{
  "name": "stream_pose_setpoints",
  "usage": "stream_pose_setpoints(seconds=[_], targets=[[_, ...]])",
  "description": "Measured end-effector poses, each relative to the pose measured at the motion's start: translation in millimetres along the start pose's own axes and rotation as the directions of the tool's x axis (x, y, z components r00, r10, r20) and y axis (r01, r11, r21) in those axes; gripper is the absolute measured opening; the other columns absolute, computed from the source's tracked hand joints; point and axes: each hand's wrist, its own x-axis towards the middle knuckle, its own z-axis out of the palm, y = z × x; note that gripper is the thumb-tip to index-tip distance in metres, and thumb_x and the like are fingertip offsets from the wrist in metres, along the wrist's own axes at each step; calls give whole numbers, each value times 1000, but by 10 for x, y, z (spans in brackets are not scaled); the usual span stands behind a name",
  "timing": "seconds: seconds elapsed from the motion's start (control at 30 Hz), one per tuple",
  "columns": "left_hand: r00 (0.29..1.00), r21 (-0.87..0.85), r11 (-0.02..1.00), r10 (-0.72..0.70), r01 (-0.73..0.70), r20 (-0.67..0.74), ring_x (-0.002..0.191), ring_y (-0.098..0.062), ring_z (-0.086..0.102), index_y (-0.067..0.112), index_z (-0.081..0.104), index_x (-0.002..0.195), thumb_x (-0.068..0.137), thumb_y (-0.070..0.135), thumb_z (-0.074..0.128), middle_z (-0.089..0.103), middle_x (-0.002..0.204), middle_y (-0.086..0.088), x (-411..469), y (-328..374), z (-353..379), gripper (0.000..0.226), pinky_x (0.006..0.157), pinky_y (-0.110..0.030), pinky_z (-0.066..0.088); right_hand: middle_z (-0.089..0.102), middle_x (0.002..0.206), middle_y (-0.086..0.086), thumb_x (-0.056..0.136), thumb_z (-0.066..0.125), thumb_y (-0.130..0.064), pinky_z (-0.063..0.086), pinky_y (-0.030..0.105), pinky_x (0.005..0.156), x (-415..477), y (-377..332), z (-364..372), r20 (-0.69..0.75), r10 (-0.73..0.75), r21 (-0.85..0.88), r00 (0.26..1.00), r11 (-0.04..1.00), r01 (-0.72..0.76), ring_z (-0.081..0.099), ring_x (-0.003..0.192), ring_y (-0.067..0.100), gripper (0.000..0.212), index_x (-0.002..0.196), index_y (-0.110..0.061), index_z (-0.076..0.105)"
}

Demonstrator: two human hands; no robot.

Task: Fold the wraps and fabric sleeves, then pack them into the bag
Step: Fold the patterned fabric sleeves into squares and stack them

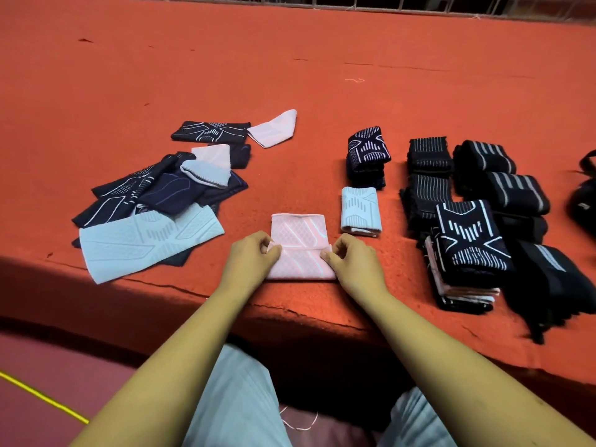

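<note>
A wide orange-red felt-covered tabletop (290, 59) fills most of the frame, its worn front edge cracked and in shadow; a metal grille (419, 3) runs along the top, and a dull red floor with a yellow line (38, 395) shows at lower left. At the centre, near the front edge, lies the pale pink knitted fabric sleeve with a white diamond pattern (298, 233), its near end turned up over itself. The left hand (250, 262) pinches the left corner of that fold and the right hand (354, 262) pinches the right corner, both clamped on the cloth. Left of centre sits a loose heap of unfolded navy, pink and light blue sleeves (154, 188), a large light blue one (145, 240) nearest. Just right of the pink sleeve is a folded light blue sleeve (360, 211), with a folded navy stack (367, 153) above it. At the right stand stacks of black striped wraps (429, 156) and a pile topped by a navy sleeve with white marks (467, 240). A dark object (585, 201) is cut off at the right edge; whether it is the bag I cannot tell.
</note>
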Motion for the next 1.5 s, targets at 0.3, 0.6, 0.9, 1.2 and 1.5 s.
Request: stream_pose_setpoints(seconds=[0.3,0.6,0.9,1.2,1.5], targets=[[886,234,857,462,-459,43,84,-23,47,15,62,86,84,14,72,55,91,1,10,-90,-2,10,70,-44,48,55,89,-5,83,73,-29,50,38,72,-8,49,40,3,-110,-16,994,994,110,57,81,18,19,89,-25,55],[798,210,801,455,-561,396,128,-11,51,19,59,136,83,70,52,59,138,5,-73,-265,-294,73,112,-29,36,61,126,-3,87,59,-38,44,31,105,-81,212,-122,265,-483,-17,835,863,505,57,118,12,38,112,-11,70],[829,217,813,470,-540,303,120,-16,57,14,63,126,77,41,47,64,132,-1,-185,-191,-255,58,104,-23,36,55,125,-17,72,58,-27,49,34,94,-62,222,-178,322,-467,25,824,874,485,55,114,5,49,121,-27,58],[936,20,943,327,-332,132,59,-14,47,18,52,75,86,45,40,51,58,1,-173,-95,-320,32,60,-35,34,68,81,-7,84,64,-26,48,38,78,-50,172,-199,233,-322,328,918,915,237,60,77,9,10,89,-17,68],[997,-132,990,58,-51,54,60,-25,60,16,57,80,95,31,59,59,59,-10,-179,-65,-135,22,66,-32,46,61,64,2,85,74,-13,45,33,60,-48,131,-79,147,-26,465,989,884,-46,52,57,12,14,78,-17,62]])
